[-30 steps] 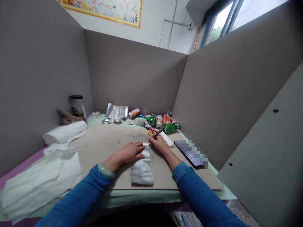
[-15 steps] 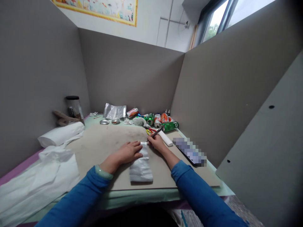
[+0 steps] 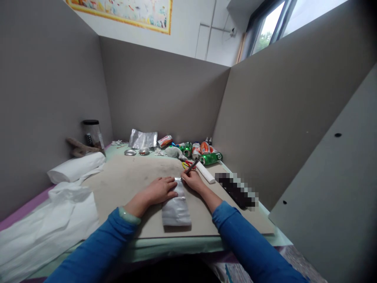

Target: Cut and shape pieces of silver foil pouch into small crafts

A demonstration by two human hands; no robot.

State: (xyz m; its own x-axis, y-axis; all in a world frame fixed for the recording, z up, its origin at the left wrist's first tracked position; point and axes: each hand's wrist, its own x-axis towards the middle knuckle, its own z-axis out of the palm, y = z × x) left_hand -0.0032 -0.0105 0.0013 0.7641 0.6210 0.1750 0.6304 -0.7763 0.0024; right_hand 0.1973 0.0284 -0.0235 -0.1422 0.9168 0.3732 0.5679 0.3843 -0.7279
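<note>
A strip of silvery sheet metal [image 3: 176, 212], slightly wavy, lies lengthwise on the beige board [image 3: 123, 188]. Pressing flat on its upper left part is my left hand [image 3: 159, 190], fingers stretched out and holding nothing. My right hand [image 3: 193, 180] grips a dark pen [image 3: 192, 166] at the sheet's upper right edge. The pen leans up to the right; its tip is partly hidden by my fingers. Just beyond that hand lie scissors [image 3: 185, 165] with yellow and red handles, and a white roll [image 3: 206, 173] is to their right.
Green drink cans [image 3: 210, 158] and red-white ones [image 3: 196, 150] crowd the back right. A larger silver sheet [image 3: 143, 139] leans at the back. Paper towel [image 3: 76, 167] and a jar [image 3: 93, 135] are left; a blurred phone [image 3: 235, 190] lies right. Grey panels [image 3: 165, 90] enclose the table.
My right hand has shifted slightly left and the pen stands a bit steeper. The phone's screen has gone dark. My left hand keeps its place on the sheet.
</note>
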